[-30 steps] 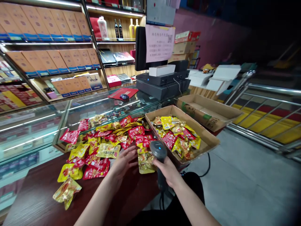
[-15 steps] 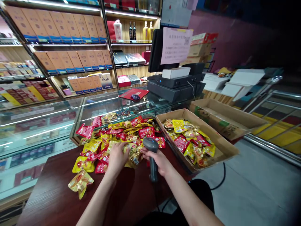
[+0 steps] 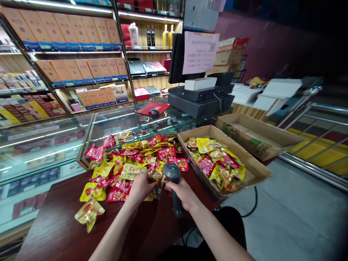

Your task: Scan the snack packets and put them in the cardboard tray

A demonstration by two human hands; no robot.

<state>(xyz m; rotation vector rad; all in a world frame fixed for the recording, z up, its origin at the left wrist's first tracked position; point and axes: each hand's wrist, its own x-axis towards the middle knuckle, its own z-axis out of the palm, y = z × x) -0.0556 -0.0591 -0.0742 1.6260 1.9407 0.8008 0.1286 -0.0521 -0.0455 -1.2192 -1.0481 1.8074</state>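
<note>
My left hand [image 3: 141, 187] is closed on a crinkled gold snack packet [image 3: 156, 178] at the near edge of a heap of packets. Close on its right, my right hand [image 3: 182, 193] is curled round the neck of a dark grey barcode scanner [image 3: 172, 172], whose handle hangs toward me. The scanner hides part of those fingers; their tips come close to the gold packet. Beside my left hand lies a flat pale-gold packet [image 3: 132, 171]. Red packets [image 3: 117, 195] and yellow packets [image 3: 92, 191] spread to the left, with one gold packet [image 3: 89, 213] apart from them.
A shallow cardboard box [image 3: 255, 175] of packets stands to the right, another carton [image 3: 282, 139] behind it. Beyond the heap are a glass counter [image 3: 114, 125], a mouse [image 3: 153, 112] and a monitor [image 3: 176, 58]. A metal railing [image 3: 307, 166] runs at the far right.
My left hand has moved right and closed on the gold packet beside the scanner, uncovering the pale-gold packet. My right hand has shifted slightly toward me. The whole view has moved a little.
</note>
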